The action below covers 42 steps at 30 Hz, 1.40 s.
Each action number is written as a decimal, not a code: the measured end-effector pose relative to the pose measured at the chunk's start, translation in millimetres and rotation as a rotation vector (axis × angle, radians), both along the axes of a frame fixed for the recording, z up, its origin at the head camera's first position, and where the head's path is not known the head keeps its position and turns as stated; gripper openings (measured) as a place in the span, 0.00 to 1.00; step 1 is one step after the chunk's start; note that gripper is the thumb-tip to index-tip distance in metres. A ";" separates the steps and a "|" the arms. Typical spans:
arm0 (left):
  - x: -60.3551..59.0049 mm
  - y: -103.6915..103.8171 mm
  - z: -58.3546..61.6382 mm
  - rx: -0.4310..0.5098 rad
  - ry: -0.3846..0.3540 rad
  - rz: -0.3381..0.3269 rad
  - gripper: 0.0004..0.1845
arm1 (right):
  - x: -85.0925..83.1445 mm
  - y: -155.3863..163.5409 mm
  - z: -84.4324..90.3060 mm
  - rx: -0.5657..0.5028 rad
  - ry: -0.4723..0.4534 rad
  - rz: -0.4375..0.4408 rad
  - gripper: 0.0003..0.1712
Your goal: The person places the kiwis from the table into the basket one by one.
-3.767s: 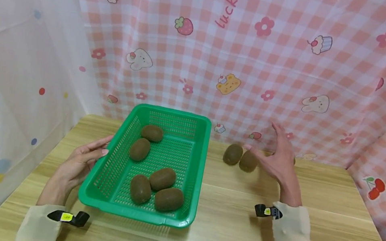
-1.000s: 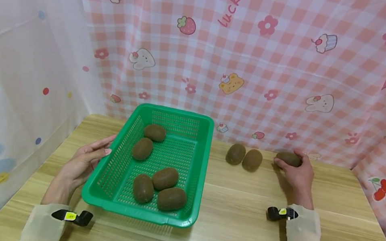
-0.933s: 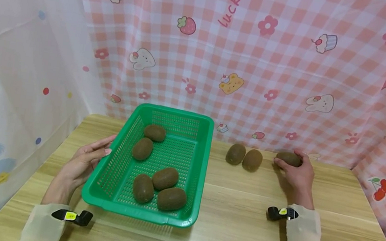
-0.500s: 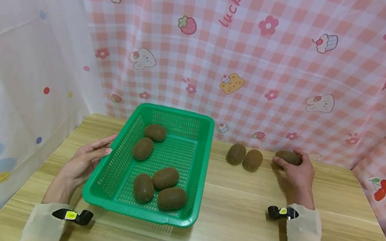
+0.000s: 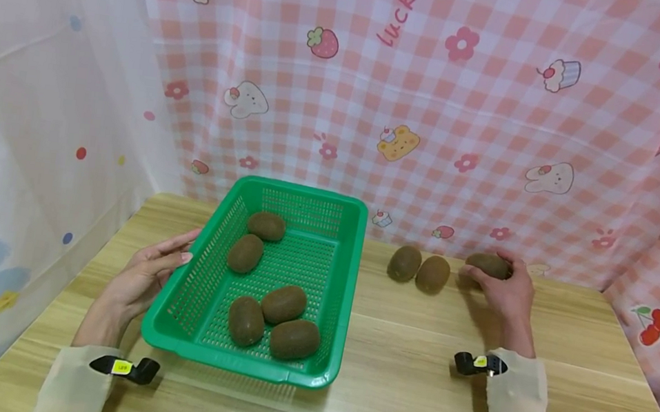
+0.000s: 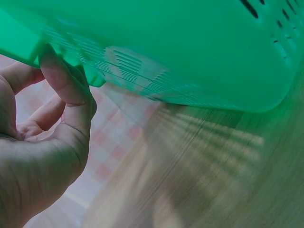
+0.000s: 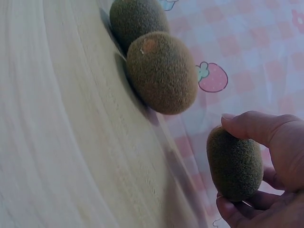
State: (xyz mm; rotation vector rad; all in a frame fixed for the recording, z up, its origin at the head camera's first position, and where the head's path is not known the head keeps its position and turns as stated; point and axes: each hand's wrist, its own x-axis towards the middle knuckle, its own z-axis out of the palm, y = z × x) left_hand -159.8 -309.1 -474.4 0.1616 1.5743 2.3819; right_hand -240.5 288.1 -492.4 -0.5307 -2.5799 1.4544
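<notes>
My left hand (image 5: 138,282) holds the left rim of a green plastic basket (image 5: 240,364), thumb at the rim; the left wrist view shows the fingers bent at the rim's underside. Several brown kiwis (image 5: 283,305) lie inside the basket, two toward its far left and the others near the front. At the back right, my right hand (image 5: 509,292) grips another kiwi (image 7: 235,164) between thumb and fingers. In the right wrist view this kiwi appears raised off the tabletop. Just to its left, two kiwis (image 5: 405,264) (image 7: 161,73) sit side by side on the table.
The wooden table (image 5: 405,397) ends at the back against a pink checked curtain (image 5: 344,96). A white patterned curtain (image 5: 35,111) hangs on the left, and more checked cloth stands along the right side.
From above the two table kiwis, my right hand moved right and took hold of the far kiwi. Over the last half second it shifted slightly left with it. The left hand stays at the basket.
</notes>
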 end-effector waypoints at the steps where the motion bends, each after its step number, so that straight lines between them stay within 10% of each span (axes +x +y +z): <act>1: 0.0 0.0 0.0 0.000 -0.001 0.000 0.26 | -0.1 -1.2 0.5 0.002 0.001 0.000 0.51; 42: -0.8 -0.2 -0.2 -0.002 0.003 0.006 0.25 | 2.2 -49.3 22.2 0.040 0.065 0.128 0.49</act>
